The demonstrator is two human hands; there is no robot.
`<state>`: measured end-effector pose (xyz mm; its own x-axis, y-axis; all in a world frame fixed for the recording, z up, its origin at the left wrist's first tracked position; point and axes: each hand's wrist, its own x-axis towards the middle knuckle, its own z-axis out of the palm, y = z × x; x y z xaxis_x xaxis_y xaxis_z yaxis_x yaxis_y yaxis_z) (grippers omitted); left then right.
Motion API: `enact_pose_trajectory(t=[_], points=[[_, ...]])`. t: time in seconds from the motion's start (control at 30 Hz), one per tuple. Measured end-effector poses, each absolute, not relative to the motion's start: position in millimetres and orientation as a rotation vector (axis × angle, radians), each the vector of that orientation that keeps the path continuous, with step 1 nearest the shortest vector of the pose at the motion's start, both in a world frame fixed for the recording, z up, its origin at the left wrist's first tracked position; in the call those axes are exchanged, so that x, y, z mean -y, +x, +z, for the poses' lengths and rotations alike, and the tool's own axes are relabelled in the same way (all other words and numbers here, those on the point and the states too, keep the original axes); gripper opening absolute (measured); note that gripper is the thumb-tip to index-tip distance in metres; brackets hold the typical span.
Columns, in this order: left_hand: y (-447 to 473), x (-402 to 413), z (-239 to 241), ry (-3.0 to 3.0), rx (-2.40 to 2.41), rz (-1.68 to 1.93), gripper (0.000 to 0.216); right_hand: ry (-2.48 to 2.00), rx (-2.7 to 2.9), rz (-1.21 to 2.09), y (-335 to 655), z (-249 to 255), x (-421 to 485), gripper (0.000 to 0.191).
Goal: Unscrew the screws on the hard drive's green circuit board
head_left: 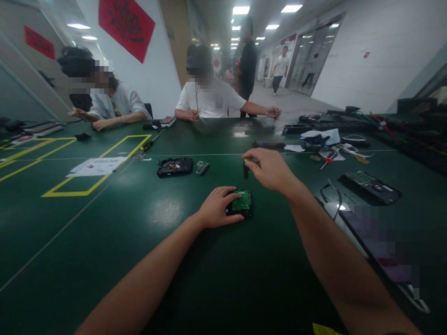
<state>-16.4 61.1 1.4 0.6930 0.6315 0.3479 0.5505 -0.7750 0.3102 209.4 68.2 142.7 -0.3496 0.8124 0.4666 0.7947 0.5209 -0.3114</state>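
Note:
A small black hard drive (240, 209) with a green circuit board on top lies on the dark green table (139, 242). My left hand (218, 207) grips its left side, fingers curled over the edge. Just above the drive, my right hand (270, 170) pinches a small screwdriver (246, 168) with a yellow and black handle, held upright with its tip pointing down at the circuit board.
Another opened drive (174, 166) and a loose circuit board (202, 167) lie farther back. A drive (370, 186), cables and tools are at the right. A paper sheet (98, 166) sits in yellow floor-tape markings. Two people sit across the table; others stand beyond.

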Motion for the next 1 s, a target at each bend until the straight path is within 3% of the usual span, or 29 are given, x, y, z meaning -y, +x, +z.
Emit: enact_pose_trajectory(t=[0.4, 0.57, 0.8, 1.0], points=[[-16.7, -62.3, -0.7, 2.720, -0.951, 0.672, 0.076, -1.289, 2.152, 0.098, 211.1, 138.9, -72.5, 0.012], [-16.5, -62.1, 0.0, 2.721, -0.971, 0.671, 0.077, -1.308, 2.152, 0.119, 210.0, 141.3, -69.3, 0.021], [-15.5, -61.1, 0.9, 2.739, -0.971, 0.675, 0.077, -1.343, 2.132, 0.059, 210.1, 139.0, -70.8, 0.011], [-15.6, -62.1, -0.8, 2.752, -0.951, 0.694, 0.076, -1.404, 2.113, -0.048, 212.2, 136.0, -74.4, 0.019]])
